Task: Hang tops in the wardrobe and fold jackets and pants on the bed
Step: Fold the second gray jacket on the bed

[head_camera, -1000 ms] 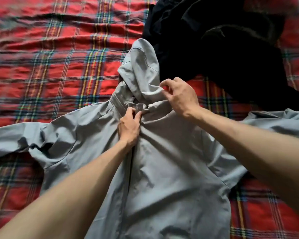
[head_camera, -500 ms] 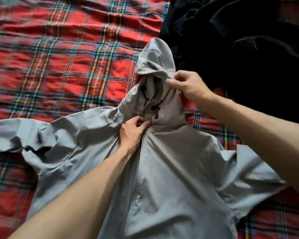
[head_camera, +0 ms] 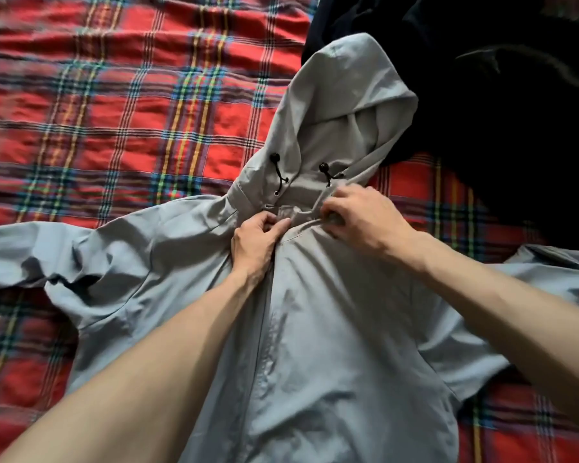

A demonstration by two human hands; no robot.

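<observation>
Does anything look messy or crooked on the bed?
Yes. On the grey jacket, the hood lies tilted, its edge against the heap of black clothes. The sleeve at the view's left edge is bunched and creased.

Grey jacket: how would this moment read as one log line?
grey jacket: front up on plaid bedspread | left hand: pinches collar | right hand: grips collar | hood: laid open | black clothes: beside hood
</observation>
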